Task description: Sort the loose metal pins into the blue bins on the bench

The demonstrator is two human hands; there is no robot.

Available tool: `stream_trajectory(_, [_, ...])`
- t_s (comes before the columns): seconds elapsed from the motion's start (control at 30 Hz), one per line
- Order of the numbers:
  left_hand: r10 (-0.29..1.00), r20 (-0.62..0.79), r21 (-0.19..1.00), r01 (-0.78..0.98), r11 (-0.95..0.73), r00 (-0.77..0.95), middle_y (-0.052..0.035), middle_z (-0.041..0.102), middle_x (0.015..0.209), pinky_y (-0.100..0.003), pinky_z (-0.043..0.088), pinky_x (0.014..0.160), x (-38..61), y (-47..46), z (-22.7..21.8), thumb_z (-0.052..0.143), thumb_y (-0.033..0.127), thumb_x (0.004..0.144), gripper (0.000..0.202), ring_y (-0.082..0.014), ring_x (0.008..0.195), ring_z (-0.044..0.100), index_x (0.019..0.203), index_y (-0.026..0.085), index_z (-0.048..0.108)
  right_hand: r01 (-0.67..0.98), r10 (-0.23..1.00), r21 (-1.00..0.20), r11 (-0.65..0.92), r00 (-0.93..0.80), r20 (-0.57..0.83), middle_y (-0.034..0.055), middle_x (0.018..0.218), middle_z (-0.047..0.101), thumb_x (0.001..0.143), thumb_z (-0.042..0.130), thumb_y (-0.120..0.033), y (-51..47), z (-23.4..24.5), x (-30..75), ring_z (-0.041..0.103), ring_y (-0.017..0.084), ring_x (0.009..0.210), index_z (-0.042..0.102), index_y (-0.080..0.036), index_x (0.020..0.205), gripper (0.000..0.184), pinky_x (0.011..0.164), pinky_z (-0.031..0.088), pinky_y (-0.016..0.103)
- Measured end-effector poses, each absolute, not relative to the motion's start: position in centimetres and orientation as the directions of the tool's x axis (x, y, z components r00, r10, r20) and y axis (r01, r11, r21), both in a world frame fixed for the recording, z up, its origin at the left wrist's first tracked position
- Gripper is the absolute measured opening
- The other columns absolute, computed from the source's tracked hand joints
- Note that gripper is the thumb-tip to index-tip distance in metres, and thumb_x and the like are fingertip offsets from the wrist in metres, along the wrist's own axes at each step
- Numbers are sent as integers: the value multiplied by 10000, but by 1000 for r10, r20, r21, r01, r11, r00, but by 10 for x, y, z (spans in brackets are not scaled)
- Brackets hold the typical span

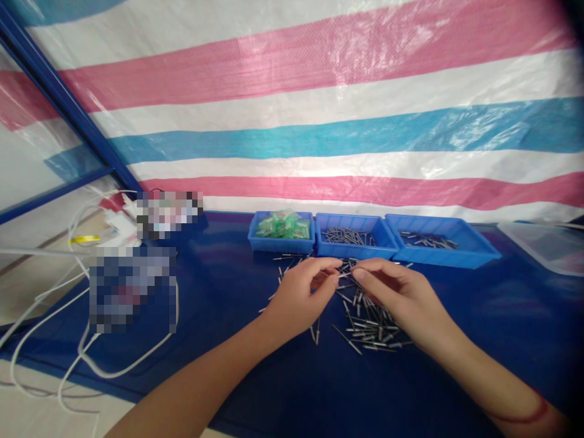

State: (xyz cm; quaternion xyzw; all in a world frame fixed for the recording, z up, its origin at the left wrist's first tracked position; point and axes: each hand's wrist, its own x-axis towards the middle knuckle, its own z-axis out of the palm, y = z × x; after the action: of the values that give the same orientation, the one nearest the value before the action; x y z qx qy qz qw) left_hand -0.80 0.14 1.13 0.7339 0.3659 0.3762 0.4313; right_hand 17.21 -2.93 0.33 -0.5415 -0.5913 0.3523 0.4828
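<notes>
Just in front of the blue bins, my left hand point(298, 292) and my right hand point(406, 295) face each other with their fingertips nearly meeting. Both pinch at a thin silvery blind rivet point(344, 275), largely covered by the fingers. Beneath and between the hands lies a loose pile of blind rivets point(374, 328) on the dark blue tabletop point(292, 383). Some of the pile is hidden behind my right hand, and a few rivets stick out around my left hand.
Behind the hands stand a blue bin point(283, 245) of green packets, a middle bin point(353, 250) of rivets and a right bin point(449, 257) with fewer rivets. A clear plastic tray point(538, 246) sits far right. White cables point(132, 368) and blurred-out items lie left. Striped sheeting point(292, 143) hangs behind.
</notes>
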Motion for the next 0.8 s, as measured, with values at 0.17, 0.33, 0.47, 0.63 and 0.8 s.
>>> stream_trajectory(0.17, [829,182,863,317,-392,529,-59,681,944,-244,503,759,-6,-3,15,506,302,901,249,-153,841,632,1009,156,676,310,964,-923,228,59,259,20,818,651,784,666,-380,-33,4,170,582,161,715,682,-241,795,140,626,478,275])
stream_trajectory(0.33, [835,141,899,285,-333,532,-45,684,963,-250,506,772,-5,-3,9,544,329,881,214,-155,875,632,967,167,655,293,958,-924,248,67,278,19,814,633,778,680,-344,-35,4,166,570,162,701,665,-255,794,91,591,470,281])
stream_trajectory(0.47, [848,127,916,267,-300,515,-44,648,965,-243,517,730,-5,-2,5,602,339,840,196,-142,843,624,935,170,628,297,950,-908,294,10,311,35,860,636,797,665,-318,-37,4,166,592,181,774,669,-262,823,61,600,473,287])
stream_trajectory(0.63, [854,227,901,233,-367,467,-40,569,955,-224,510,707,-8,1,11,626,280,813,131,-121,833,595,861,160,606,302,946,-900,314,-18,324,49,886,634,817,640,-307,-35,5,168,601,200,834,675,-269,859,66,605,473,293])
stream_trajectory(0.8, [843,299,875,223,-429,447,-40,562,935,-216,485,658,-9,1,17,612,290,826,139,-126,824,581,868,158,599,338,950,-888,312,-83,302,51,874,627,844,607,-327,-35,6,164,583,197,838,669,-250,848,99,620,455,290])
